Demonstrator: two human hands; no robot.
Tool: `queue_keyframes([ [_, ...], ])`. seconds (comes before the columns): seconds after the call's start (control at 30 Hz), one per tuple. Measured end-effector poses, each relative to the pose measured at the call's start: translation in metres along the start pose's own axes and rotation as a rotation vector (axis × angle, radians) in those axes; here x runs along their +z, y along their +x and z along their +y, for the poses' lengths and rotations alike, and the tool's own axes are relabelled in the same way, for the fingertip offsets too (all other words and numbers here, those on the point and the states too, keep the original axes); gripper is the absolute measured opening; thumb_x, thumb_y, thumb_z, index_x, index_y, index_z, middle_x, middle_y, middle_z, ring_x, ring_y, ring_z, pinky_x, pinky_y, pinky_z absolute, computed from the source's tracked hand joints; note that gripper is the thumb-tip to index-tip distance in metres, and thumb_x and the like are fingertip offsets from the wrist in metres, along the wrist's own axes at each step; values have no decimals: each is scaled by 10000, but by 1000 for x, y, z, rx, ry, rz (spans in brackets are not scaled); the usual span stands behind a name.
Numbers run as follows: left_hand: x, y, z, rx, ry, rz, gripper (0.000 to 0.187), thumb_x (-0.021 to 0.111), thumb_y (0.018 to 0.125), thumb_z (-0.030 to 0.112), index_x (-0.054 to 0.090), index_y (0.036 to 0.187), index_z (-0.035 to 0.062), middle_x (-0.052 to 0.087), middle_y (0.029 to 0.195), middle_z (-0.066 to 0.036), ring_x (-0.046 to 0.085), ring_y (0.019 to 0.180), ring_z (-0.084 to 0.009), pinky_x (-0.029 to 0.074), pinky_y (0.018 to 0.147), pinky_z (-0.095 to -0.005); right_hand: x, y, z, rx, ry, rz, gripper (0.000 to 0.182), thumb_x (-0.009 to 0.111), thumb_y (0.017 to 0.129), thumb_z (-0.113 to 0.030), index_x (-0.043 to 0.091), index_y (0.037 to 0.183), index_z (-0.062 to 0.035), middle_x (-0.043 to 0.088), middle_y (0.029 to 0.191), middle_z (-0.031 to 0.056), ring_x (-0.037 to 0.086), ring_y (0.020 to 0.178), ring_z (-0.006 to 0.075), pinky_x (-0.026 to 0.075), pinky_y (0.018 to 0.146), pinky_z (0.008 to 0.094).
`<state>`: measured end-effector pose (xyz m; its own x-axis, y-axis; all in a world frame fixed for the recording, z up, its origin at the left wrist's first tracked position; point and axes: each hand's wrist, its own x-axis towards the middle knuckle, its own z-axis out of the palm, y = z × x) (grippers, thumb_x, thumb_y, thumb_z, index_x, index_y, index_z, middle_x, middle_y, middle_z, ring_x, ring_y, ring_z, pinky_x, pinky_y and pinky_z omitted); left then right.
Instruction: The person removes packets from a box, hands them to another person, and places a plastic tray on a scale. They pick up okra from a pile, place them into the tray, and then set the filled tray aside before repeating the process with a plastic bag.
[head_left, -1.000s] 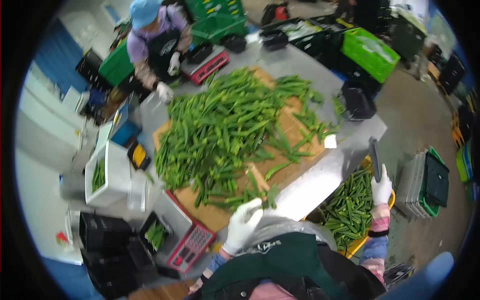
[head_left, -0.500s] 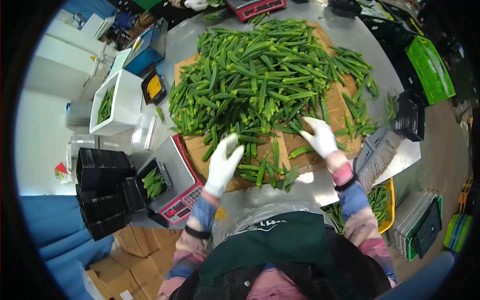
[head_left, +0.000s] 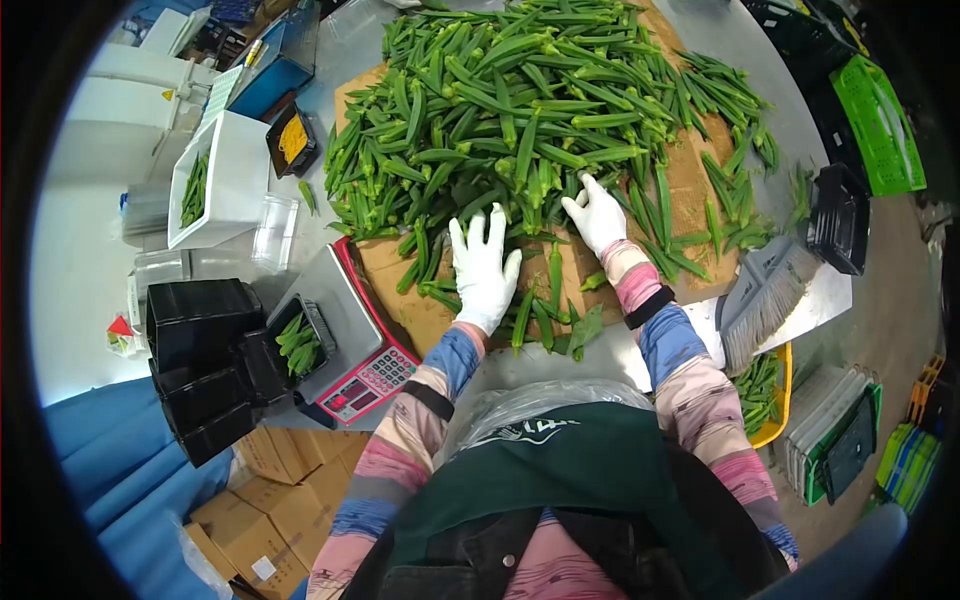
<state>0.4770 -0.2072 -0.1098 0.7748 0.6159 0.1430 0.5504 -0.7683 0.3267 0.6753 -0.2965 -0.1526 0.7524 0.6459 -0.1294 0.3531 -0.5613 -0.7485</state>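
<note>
A large heap of green okra point(head_left: 520, 110) lies on a flattened cardboard sheet point(head_left: 385, 268) in front of me. My left hand point(head_left: 484, 275), in a white glove, is spread at the heap's near edge, fingers pointing into it, with loose okra beside and below it. Gloved in white too, my right hand point(head_left: 598, 217) reaches to the front of the heap, thumb and forefinger apart, fingertips close to the okra. Neither hand shows a pod in its grasp. Whether the fingertips touch the pods is hard to see.
A red-edged scale point(head_left: 368, 382) at left carries a black tray of okra point(head_left: 300, 345), beside stacked black trays point(head_left: 205, 320). Further back stands a white bin point(head_left: 225, 180). At right are a brush point(head_left: 765, 305), a black tray point(head_left: 838, 218) and a yellow basket point(head_left: 785, 390).
Both hands have moved forward to the heap. The left has also shifted right and spread its fingers; the right has shifted left. My view has tilted slightly nearer.
</note>
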Motion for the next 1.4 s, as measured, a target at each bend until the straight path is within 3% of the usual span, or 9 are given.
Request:
queue_keyframes([
  [0.17, 2, -47, 9, 60, -38, -136, 689, 681, 836, 151, 435, 1480, 135, 364, 1543, -171, 210, 1430, -529, 291, 1140, -589, -9, -61, 18, -157, -113, -58, 276, 633, 884, -180, 667, 1156, -207, 707, 842, 95, 664, 775, 301, 507, 778, 424],
  [0.23, -10, -57, 22, 104, -60, -153, 670, 665, 842, 149, 443, 1474, 132, 414, 1507, -175, 209, 1432, -528, 284, 1138, -602, -8, -96, 28, -100, -84, -113, 292, 636, 887, -188, 673, 1177, -194, 708, 849, 94, 663, 788, 293, 486, 814, 418],
  [0.33, -25, -70, 35, 192, -23, -233, 629, 661, 836, 140, 479, 1437, 118, 470, 1454, -182, 229, 1431, -518, 278, 1141, -608, -20, -123, 49, -355, -172, -93, 283, 674, 873, -256, 712, 1125, -133, 715, 894, 89, 660, 849, 284, 487, 810, 404],
  [0.43, -31, -84, 43, 300, -29, -293, 505, 668, 833, 141, 576, 1328, 95, 502, 1419, -170, 265, 1432, -486, 287, 1139, -602, -51, -109, 56, -41, 32, 43, 317, 714, 850, -291, 717, 1114, -116, 710, 916, 87, 659, 886, 262, 476, 846, 401],
  [0.57, -32, -102, 50, 207, -190, -187, 477, 695, 854, 168, 596, 1317, 107, 521, 1411, -131, 342, 1398, -443, 305, 1126, -590, -82, -62, 92, -47, -497, 630, 380, 793, 786, -324, 724, 1084, -97, 669, 793, 80, 654, 862, 285, 491, 825, 414],
  [0.77, -45, -92, 47, 77, -274, -96, 410, 695, 879, 169, 643, 1277, 85, 579, 1363, -126, 418, 1363, -370, 350, 1129, -451, -116, -72, 116, 328, 707, 161, 294, 676, 915, -167, 696, 1138, 23, 726, 910, 28, 597, 703, 88, 488, 648, 229],
  [1.03, -43, -77, 71, 105, -394, -141, 387, 689, 882, 107, 646, 1265, 73, 594, 1349, -131, 447, 1352, -346, 362, 1131, -426, -149, -142, 110, 285, 1511, -62, 367, 587, 993, -174, 583, 1283, 51, 615, 966, 20, 496, 728, 104, 420, 699, 265],
  [1.3, -46, -72, 83, 158, -460, -142, 427, 696, 868, 84, 624, 1289, 75, 597, 1342, -130, 452, 1349, -346, 369, 1122, -420, -139, -173, 108, 310, 1819, -158, 419, 563, 1014, -212, 519, 1347, 39, 522, 847, -25, 436, 680, 84, 404, 703, 263],
  [1.4, -64, -63, 101, 243, -359, -63, 492, 717, 831, 78, 607, 1311, 91, 603, 1325, -128, 462, 1335, -345, 375, 1114, -435, -135, -182, 89, 390, 1307, -311, 350, 563, 1018, -243, 635, 1234, 22, 589, 825, -5, 500, 684, 72, 436, 645, 252],
])
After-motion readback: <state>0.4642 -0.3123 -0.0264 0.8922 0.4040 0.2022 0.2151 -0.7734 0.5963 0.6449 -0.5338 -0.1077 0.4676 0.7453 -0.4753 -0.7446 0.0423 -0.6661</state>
